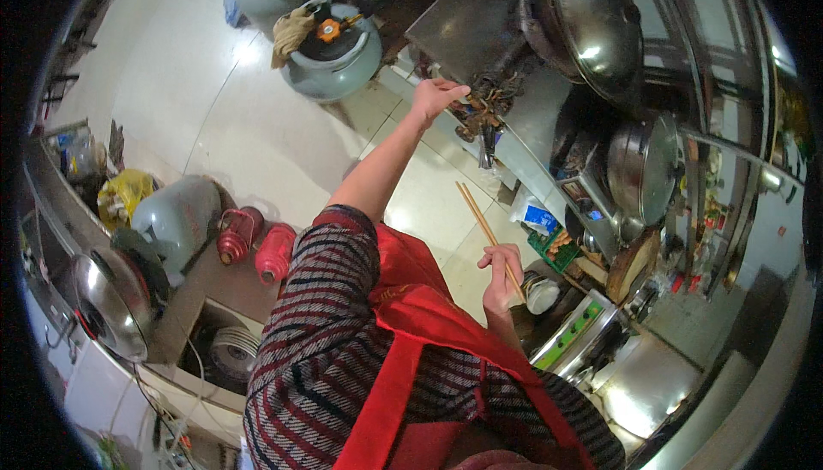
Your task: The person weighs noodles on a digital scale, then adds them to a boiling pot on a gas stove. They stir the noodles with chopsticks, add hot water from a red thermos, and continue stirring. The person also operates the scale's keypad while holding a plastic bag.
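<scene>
My left hand reaches out with thumb and fingers close together at the near edge of a dark stove, beside grimy brass-coloured gas valves. Whether its fingertips grip a valve cannot be made out. Closer to my body, my right hand holds a pair of long wooden chopsticks, their far ends pointing up and away over the tiled floor. A large metal wok stands tilted on the stovetop beyond the valves. A second metal pan or lid is farther right.
Gas cylinders stand on the floor at the upper left, one with a cloth on it. Two red thermos flasks are left of me, near a sink holding stacked plates. A green basket and a round wooden board are at right.
</scene>
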The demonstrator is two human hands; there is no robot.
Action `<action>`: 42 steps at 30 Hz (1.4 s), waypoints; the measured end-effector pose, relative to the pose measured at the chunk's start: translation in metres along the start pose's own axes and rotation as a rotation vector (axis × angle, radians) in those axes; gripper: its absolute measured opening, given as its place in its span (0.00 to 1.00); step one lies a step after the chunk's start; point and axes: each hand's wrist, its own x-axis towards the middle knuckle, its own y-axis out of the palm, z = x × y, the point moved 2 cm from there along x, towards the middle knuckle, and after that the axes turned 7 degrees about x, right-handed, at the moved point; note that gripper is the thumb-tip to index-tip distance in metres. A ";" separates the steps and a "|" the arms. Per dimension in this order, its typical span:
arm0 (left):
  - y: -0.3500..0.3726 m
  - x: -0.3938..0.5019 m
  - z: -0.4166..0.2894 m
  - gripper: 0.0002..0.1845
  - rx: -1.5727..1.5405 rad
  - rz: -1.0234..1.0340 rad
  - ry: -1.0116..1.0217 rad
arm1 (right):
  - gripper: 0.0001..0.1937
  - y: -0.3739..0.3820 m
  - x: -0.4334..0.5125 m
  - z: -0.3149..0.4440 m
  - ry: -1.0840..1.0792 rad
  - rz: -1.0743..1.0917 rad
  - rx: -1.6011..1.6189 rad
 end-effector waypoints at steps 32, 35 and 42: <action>0.256 0.028 -0.352 0.27 1.630 -0.277 1.048 | 0.10 -0.190 0.076 -0.003 -0.289 -0.263 0.586; 0.284 0.087 -0.355 0.38 1.920 -0.147 0.824 | 0.06 -0.210 0.071 -0.016 -0.215 -0.309 0.567; 0.300 0.130 -0.361 0.33 1.971 -0.086 0.899 | 0.08 -0.233 0.050 -0.027 -0.110 -0.417 0.503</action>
